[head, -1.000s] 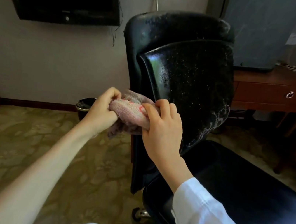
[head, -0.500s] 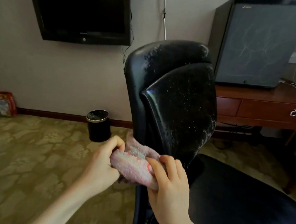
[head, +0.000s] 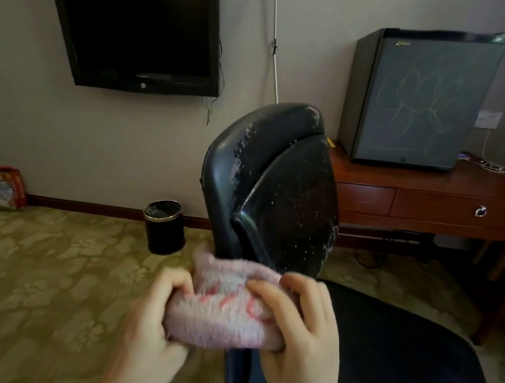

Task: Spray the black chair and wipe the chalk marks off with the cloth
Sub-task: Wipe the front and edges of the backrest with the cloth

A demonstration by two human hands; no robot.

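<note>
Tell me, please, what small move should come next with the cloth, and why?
Probably lift the cloth up onto the chair backrest and start wiping. Both the left hand and right hand grip the bunched cloth low, in front of the backrest's bottom edge, while spray droplets bead across the panel above, unwiped.

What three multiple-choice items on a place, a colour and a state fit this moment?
1. Where does the small round black waste bin stand?
A. On a wooden desk
B. On the patterned carpet, left of the black leather office chair
C. On a bed
2. What colour is the fluffy towelling cloth?
A. Green
B. Blue
C. Pink
3. How is the cloth held?
A. Gripped by the left hand and the right hand
B. Draped over the chair
C. Lying on the carpet
Answers: B, the bin stands on carpet by the wall; C, its pile is pink; A, fingers of both hands curl round it.
</note>
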